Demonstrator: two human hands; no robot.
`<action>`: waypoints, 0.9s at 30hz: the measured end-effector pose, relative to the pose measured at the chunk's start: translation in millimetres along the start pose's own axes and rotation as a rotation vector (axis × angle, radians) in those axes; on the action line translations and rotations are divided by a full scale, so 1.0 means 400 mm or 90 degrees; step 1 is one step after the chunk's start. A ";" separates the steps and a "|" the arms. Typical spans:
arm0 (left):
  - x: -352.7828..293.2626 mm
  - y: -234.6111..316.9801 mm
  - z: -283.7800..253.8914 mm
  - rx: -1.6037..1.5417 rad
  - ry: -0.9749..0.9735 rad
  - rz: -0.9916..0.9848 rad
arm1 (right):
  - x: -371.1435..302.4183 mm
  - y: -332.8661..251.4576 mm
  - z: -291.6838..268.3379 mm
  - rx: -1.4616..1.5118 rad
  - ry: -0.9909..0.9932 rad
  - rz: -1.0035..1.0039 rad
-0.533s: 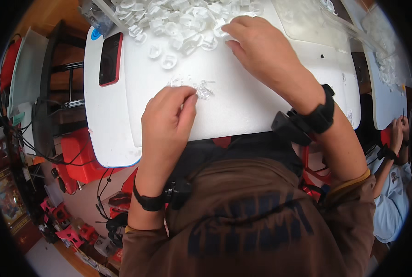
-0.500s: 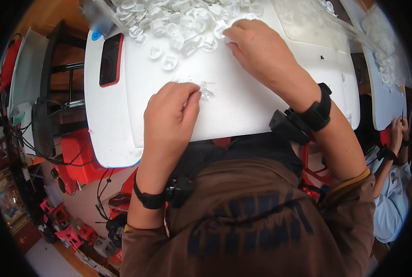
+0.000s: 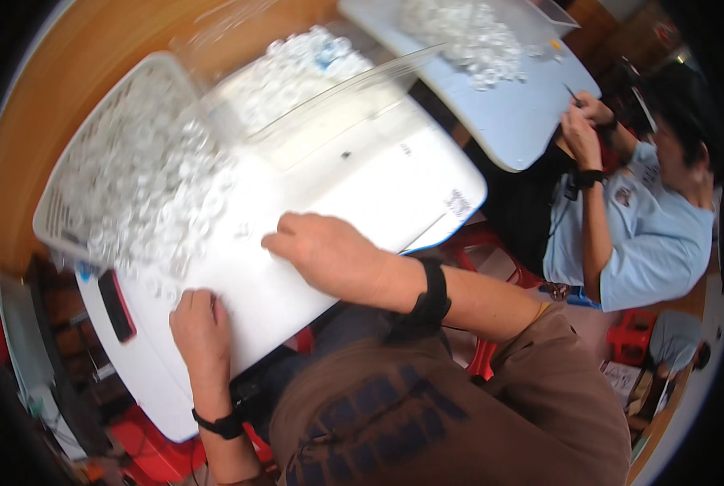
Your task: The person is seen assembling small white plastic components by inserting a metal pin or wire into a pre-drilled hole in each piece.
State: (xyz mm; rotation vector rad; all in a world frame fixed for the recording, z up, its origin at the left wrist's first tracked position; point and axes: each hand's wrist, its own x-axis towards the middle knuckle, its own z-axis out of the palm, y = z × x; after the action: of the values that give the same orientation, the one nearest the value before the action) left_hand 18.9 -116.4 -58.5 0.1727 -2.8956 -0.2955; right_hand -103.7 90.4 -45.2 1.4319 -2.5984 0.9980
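Observation:
My left hand (image 3: pixel 200 330) rests near the front edge of the white table (image 3: pixel 281 304), fingers curled in, just below the nearest loose pieces. Over the table's middle is my right hand (image 3: pixel 329 253), its fingers bent together and pointing left. What either hand holds, if anything, is hidden or too small to name. A tiny clear plastic piece (image 3: pixel 243 230) lies on the tabletop to the left of my right fingertips. Beyond my left hand spreads a heap of small white and clear plastic pieces (image 3: pixel 155 194), spilling from a tipped white basket (image 3: pixel 47 212).
A phone with a red edge (image 3: pixel 117 306) lies at the table's left. Behind stands a clear-sided bin with white pieces (image 3: pixel 297 77). At right, a co-worker in a light blue shirt (image 3: pixel 641 251) holds a thin dark tool beside another table (image 3: pixel 504 130) with more pieces.
The view has swung right, bringing the basket, the bin and the co-worker into sight. My right hand has come away from the heap toward the table's middle. My left fingers stay curled.

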 end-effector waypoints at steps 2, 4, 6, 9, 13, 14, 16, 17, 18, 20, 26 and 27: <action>0.003 0.007 0.001 -0.037 -0.027 -0.051 | -0.050 0.017 -0.015 -0.006 -0.006 0.033; 0.007 0.023 0.000 -0.042 -0.028 -0.042 | -0.093 0.037 -0.011 -0.010 0.012 0.048; 0.017 0.029 0.001 -0.042 -0.032 -0.051 | -0.118 0.052 0.004 -0.004 0.020 0.051; 0.027 0.031 -0.006 -0.065 -0.039 -0.019 | -0.132 0.060 0.023 -0.002 0.033 0.027; 0.026 -0.002 -0.030 -0.076 -0.048 -0.033 | -0.098 0.037 0.027 0.061 0.087 0.013; 0.018 -0.027 -0.033 -0.089 -0.040 -0.040 | -0.087 0.024 0.025 0.082 0.097 -0.005; 0.020 -0.045 -0.012 -0.105 -0.004 0.004 | -0.096 0.043 0.046 0.071 0.138 -0.016; 0.035 -0.042 0.007 -0.089 -0.001 0.036 | -0.097 0.067 0.070 0.042 0.169 -0.017; 0.034 -0.046 0.015 -0.065 0.021 0.012 | -0.093 0.052 0.061 0.052 0.184 -0.007; 0.034 -0.018 -0.009 -0.099 0.036 0.023 | -0.112 0.063 0.071 0.006 0.236 -0.015; -0.074 -0.001 -0.092 -0.222 0.075 -0.067 | -0.122 0.019 0.076 -0.008 0.243 -0.033; -0.073 0.017 -0.116 -0.285 0.087 -0.082 | -0.133 0.017 0.063 -0.018 0.248 -0.027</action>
State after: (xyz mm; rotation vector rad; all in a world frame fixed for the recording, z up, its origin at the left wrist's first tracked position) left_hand 57.5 -114.2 -19.0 0.2872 -2.6077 -0.9019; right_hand -71.0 119.8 -84.8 1.1431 -2.2826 1.1001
